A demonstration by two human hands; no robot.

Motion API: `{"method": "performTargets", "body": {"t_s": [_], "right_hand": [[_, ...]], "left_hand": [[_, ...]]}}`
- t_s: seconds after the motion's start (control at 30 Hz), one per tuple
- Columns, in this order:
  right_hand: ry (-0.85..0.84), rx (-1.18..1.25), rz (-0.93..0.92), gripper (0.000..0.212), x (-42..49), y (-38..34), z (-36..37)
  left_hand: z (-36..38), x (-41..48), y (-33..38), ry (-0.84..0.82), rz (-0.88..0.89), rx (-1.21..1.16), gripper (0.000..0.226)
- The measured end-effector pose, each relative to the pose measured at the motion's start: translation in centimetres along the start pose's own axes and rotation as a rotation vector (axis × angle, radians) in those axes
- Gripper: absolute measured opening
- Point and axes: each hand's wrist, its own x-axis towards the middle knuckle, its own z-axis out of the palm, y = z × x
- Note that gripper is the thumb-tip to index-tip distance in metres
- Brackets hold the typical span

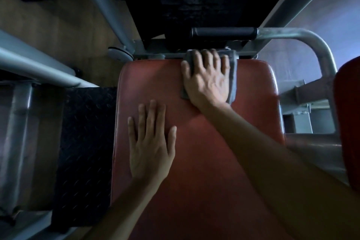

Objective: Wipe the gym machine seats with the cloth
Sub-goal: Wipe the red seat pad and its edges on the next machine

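A long red padded seat [253, 107] fills the middle of the head view. My right hand [207, 78] lies flat with spread, straight fingers on a grey cloth [233, 76] at the seat's far edge, pressing it onto the pad. The cloth shows around my fingertips and along the right side of my palm. My left hand [151, 142] rests flat on the seat's left half, fingers straight, holding nothing.
A black padded handle [224, 32] on a grey metal frame [319, 48] crosses just beyond the seat. Grey steel tubes [39, 68] run at the left above a black checker-plate step [85, 142]. Another red pad [348, 122] stands at the right edge.
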Motion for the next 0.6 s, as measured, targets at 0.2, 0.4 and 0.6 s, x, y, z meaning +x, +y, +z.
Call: {"method": "performTargets", "body": {"t_s": [0.2, 0.4, 0.6], "right_hand": [[0.047, 0.395, 0.003, 0.049, -2.1, 1.5, -2.1], [0.097, 0.363, 0.220, 0.045, -9.3, 8.1, -2.2], [0.078, 0.178, 0.194, 0.050, -9.8, 8.4, -0.9]], "left_hand": [[-1.7, 5.1, 4.2, 0.282, -0.031, -0.391, 0.038], [-0.5, 13.6, 12.2, 0.108, 0.165, -0.175, 0.050], [1.6, 15.9, 11.6, 0.100, 0.259, -0.058, 0.058]]}}
